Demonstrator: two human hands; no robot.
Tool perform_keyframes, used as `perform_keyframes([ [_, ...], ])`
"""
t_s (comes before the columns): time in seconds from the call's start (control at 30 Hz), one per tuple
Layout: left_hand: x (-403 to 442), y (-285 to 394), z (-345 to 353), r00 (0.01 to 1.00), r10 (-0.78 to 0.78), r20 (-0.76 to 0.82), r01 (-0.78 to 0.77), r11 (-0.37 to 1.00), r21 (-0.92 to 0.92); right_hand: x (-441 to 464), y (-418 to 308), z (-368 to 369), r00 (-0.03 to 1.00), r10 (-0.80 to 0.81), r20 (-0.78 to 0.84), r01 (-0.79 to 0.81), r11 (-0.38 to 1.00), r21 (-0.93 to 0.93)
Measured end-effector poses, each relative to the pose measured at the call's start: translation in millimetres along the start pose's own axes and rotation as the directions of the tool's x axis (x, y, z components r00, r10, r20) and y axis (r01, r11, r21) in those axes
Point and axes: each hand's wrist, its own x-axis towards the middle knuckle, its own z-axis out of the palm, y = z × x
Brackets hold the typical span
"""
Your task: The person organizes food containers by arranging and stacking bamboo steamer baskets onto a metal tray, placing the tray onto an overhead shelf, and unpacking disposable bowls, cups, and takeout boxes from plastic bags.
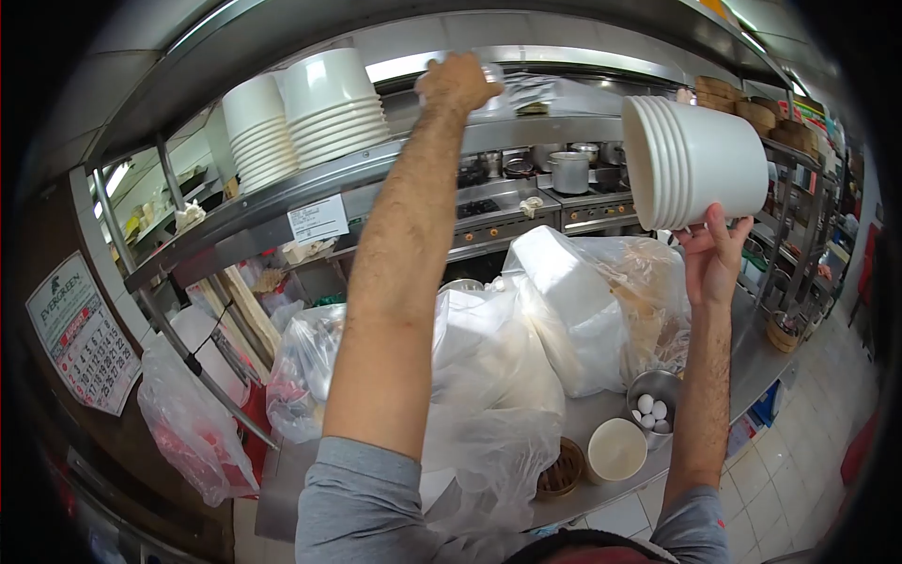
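My left hand (458, 80) reaches up to the high metal shelf with its fingers curled. Clear plastic (492, 77) shows at both sides of that hand, but its exact kind is hidden. Over at the right, my right hand (712, 252) grips a nested stack of white tubs (716, 162) from below. The stack lies on its side, the open rims facing left. Two more stacks of white tubs, a near one (254, 136) and a taller one (331, 99), stand upside down on the shelf, left of my left hand.
The metal shelf (244, 221) crosses above the counter (578, 498). Large plastic bags (498, 367) cover much of the counter. Near its front edge are a bamboo steamer (561, 470), a white tub (617, 451) and a metal bowl (658, 385) with several eggs. A pot (569, 173) stands on the stove behind.
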Motion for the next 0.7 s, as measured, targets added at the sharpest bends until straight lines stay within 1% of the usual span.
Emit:
perform_keyframes([
  [0.07, 6, 15, 12, 1.0, 0.011, -0.003, -0.011, 0.998, -0.062, 3, 4, 4, 1.0, 0.009, 0.013, -0.009, 1.0, 0.015],
  [0.1, 5, 21, 20, 1.0, -0.001, -0.003, 0.0, 0.999, -0.054, 5, 6, 7, 1.0, 0.001, 0.023, -0.001, 1.0, -0.004],
  [0.13, 3, 27, 28, 0.986, 0.047, -0.158, -0.06, 0.995, -0.08, 5, 8, 9, 0.999, -0.008, 0.031, 0.008, 1.0, -0.024],
  [0.17, -4, 28, 27, 0.947, 0.09, -0.309, -0.126, 0.987, -0.097, 6, 10, 13, 0.999, -0.002, 0.036, 0.003, 1.0, -0.018],
  [0.2, -11, 24, 24, 0.948, 0.084, -0.308, -0.118, 0.989, -0.094, 6, 12, 18, 0.999, -0.007, 0.048, 0.008, 1.0, -0.013],
  [0.23, -16, 20, 19, 0.854, 0.188, -0.485, -0.192, 0.98, 0.042, 7, 13, 24, 0.998, -0.014, 0.061, 0.015, 1.0, -0.008],
  [0.27, -21, 15, 5, 0.717, 0.305, -0.627, -0.237, 0.952, 0.191, 8, 15, 30, 0.998, -0.014, 0.063, 0.014, 1.0, -0.003],
  [0.33, -23, -16, -28, 0.691, 0.318, -0.649, -0.371, 0.927, 0.06, 9, 18, 48, 0.996, -0.023, 0.083, 0.027, 0.998, -0.05],
  [0.37, -40, -23, -57, 0.762, 0.22, -0.609, -0.207, 0.974, 0.093, 11, 20, 60, 0.997, -0.019, 0.081, 0.023, 0.999, -0.046],
  [0.4, -60, -32, -81, 0.816, 0.11, -0.568, -0.041, 0.99, 0.133, 14, 24, 76, 0.996, -0.039, 0.085, 0.048, 0.994, -0.1],
  [0.43, -60, -53, -88, 0.813, 0.049, -0.58, -0.009, 0.997, 0.073, 18, 27, 92, 0.994, -0.059, 0.09, 0.073, 0.985, -0.156],
  [0.47, -58, -74, -95, 0.807, -0.015, -0.59, 0.025, 1.0, 0.009, 22, 31, 109, 0.993, -0.055, 0.108, 0.07, 0.989, -0.132],
  [0.5, -58, -90, -96, 0.799, -0.066, -0.598, 0.069, 0.997, -0.018, 25, 34, 130, 0.99, -0.078, 0.122, 0.095, 0.986, -0.139],
  [0.53, -58, -103, -96, 0.8, -0.067, -0.597, 0.072, 0.997, -0.016, 32, 43, 144, 0.99, -0.075, 0.122, 0.092, 0.986, -0.138],
  [0.6, -56, -133, -95, 0.902, -0.101, -0.419, 0.046, 0.989, -0.14, 44, 60, 172, 0.974, -0.166, 0.157, 0.2, 0.95, -0.239],
  [0.63, -36, -166, -75, 0.929, 0.033, -0.368, -0.008, 0.998, 0.068, 44, 66, 189, 0.973, -0.164, 0.162, 0.199, 0.951, -0.235],
  [0.67, -42, -172, -76, 0.928, 0.028, -0.372, -0.002, 0.997, 0.071, 43, 71, 206, 0.977, -0.159, 0.142, 0.186, 0.96, -0.208],
  [0.7, -47, -175, -76, 0.923, 0.009, -0.384, -0.022, 0.999, -0.03, 44, 75, 219, 0.981, -0.154, 0.12, 0.175, 0.968, -0.181],
])
